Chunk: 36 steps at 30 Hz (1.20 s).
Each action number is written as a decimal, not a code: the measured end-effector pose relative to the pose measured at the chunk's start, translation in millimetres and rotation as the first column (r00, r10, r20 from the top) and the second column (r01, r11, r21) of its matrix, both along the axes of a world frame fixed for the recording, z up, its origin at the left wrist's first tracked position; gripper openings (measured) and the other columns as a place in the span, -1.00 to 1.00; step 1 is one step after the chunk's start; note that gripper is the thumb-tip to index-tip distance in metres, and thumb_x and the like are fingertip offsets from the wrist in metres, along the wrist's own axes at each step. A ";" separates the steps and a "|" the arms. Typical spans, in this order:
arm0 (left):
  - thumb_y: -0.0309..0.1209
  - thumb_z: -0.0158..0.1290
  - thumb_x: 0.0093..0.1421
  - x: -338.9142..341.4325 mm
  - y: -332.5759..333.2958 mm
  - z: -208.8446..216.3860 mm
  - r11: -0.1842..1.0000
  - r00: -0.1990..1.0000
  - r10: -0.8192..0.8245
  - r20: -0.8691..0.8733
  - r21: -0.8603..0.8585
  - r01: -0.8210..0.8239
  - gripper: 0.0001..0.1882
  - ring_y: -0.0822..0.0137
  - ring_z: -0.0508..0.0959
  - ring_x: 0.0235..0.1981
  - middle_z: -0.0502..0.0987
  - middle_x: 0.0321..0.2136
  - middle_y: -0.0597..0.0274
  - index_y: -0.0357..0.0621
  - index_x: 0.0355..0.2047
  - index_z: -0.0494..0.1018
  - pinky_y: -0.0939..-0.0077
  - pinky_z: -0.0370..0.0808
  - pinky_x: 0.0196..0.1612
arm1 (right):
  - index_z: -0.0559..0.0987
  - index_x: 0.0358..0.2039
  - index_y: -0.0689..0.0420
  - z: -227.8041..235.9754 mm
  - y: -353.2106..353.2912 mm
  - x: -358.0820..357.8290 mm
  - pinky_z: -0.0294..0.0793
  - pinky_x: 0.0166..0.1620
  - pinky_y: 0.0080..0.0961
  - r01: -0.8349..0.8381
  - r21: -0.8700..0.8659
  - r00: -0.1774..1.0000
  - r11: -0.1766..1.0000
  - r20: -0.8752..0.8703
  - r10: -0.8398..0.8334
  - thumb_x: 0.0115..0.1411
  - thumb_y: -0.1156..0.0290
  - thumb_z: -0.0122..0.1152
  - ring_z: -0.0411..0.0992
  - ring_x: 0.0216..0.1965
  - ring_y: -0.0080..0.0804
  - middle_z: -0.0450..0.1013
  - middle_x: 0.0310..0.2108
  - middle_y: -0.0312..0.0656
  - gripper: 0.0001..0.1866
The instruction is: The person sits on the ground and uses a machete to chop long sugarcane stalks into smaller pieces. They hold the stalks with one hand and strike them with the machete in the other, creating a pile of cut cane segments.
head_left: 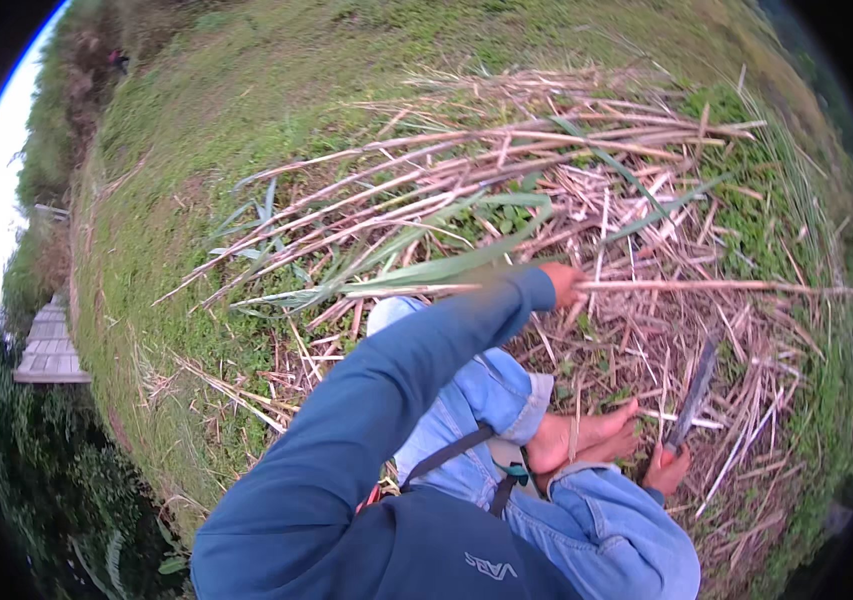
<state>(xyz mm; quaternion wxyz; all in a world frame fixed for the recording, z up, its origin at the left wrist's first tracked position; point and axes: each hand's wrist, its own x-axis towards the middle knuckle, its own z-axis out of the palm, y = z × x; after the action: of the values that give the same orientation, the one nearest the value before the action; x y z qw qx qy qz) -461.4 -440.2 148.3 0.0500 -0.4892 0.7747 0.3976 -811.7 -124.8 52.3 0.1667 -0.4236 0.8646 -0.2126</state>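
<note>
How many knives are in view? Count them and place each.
1: the knife in the right hand, beside the bare feet; others might be hidden under the dry stalks.

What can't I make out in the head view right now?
All in the head view:
- Handle of the knife: mostly covered by the right hand.
- Right forearm: hidden behind the bent jeans leg; little more than the cuff shows.
- Part of the long dry stalk: covered by the left hand and left sleeve.
- Dark shape by the far bushes: too small and blurred to identify.
</note>
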 end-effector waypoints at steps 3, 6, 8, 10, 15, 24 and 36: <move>-0.20 0.02 0.27 85.6 19.7 0.7 0.982 0.983 0.181 -0.023 -0.053 -0.182 -0.62 0.13 0.61 -0.23 0.60 -0.22 -0.02 -0.15 0.01 0.44 0.29 0.50 -0.12 | 0.36 0.06 0.18 -12.2 2.4 -17.7 0.30 0.00 -0.07 -0.039 0.030 0.969 0.999 -0.244 0.045 0.00 0.17 0.37 0.32 -0.05 0.10 0.35 -0.13 0.08 -0.34; -0.16 0.04 0.24 191.1 55.5 10.2 0.935 0.941 0.340 0.009 -0.117 -0.336 -0.63 0.10 0.60 -0.26 0.60 -0.30 -0.03 -0.12 -0.07 0.49 0.30 0.50 -0.12 | 0.38 0.05 0.14 -9.5 4.7 -5.7 0.31 -0.03 -0.06 -0.034 0.041 0.959 0.999 -0.280 0.044 -0.02 0.22 0.32 0.34 -0.10 0.07 0.37 -0.17 0.03 -0.38; -0.24 0.04 0.26 236.8 73.3 31.0 0.947 0.929 0.322 0.185 -0.069 -0.314 -0.65 0.18 0.60 -0.27 0.59 -0.28 0.02 -0.16 -0.02 0.47 0.31 0.51 -0.14 | 0.39 0.03 0.12 -0.4 5.6 1.1 0.32 -0.04 -0.05 0.024 0.154 0.971 0.988 -0.238 0.014 -0.04 0.21 0.30 0.36 -0.11 0.05 0.38 -0.18 0.01 -0.40; -0.23 0.03 0.27 255.5 76.9 30.9 0.951 0.923 0.307 0.231 -0.043 -0.306 -0.68 0.16 0.57 -0.31 0.58 -0.32 0.02 -0.16 -0.07 0.49 0.29 0.49 -0.17 | 0.42 0.00 0.10 11.8 0.1 0.4 0.32 -0.04 -0.04 0.072 0.253 0.976 0.965 -0.217 -0.016 -0.06 0.20 0.27 0.37 -0.12 0.05 0.39 -0.19 -0.01 -0.42; -0.21 -0.07 0.32 230.9 82.3 13.2 0.953 0.960 0.279 0.021 -0.128 -0.275 -0.71 0.08 0.52 -0.39 0.52 -0.46 0.00 -0.21 -0.29 0.47 0.24 0.41 -0.25 | 0.48 -0.14 0.14 40.8 4.2 2.4 0.38 -0.08 -0.07 0.157 0.295 0.987 0.943 -0.077 -0.140 -0.05 0.15 0.22 0.43 -0.19 0.12 0.48 -0.27 0.06 -0.52; -0.34 -0.08 0.32 41.4 72.4 -21.8 0.994 0.969 0.107 -0.225 0.022 -0.104 -0.79 0.36 0.47 -0.57 0.50 -0.56 0.23 -0.21 -0.19 0.46 0.39 0.39 -0.49 | 0.47 -0.27 0.23 138.3 6.2 60.7 0.49 -0.34 -0.19 0.312 0.200 0.919 0.929 0.185 -0.348 0.01 0.12 0.27 0.54 -0.44 -0.04 0.51 -0.52 0.03 -0.56; -0.30 -0.08 0.35 -63.8 121.8 -34.4 0.806 0.835 0.384 -0.395 0.584 -0.095 -0.74 0.58 0.24 -0.65 0.32 -0.66 0.43 -0.23 -0.28 0.51 0.64 0.19 -0.58 | 0.41 -0.25 0.05 108.9 -23.2 19.1 0.48 -0.36 0.01 -0.276 0.281 0.929 0.919 -0.169 0.330 -0.04 0.20 0.25 0.50 -0.45 0.11 0.50 -0.52 0.08 -0.64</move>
<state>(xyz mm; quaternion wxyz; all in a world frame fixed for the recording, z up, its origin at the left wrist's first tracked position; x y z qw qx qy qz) -525.2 -318.3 113.9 -0.0665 -0.4331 0.5456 0.7144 -792.5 -148.1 161.2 0.1566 -0.5486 0.8209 -0.0256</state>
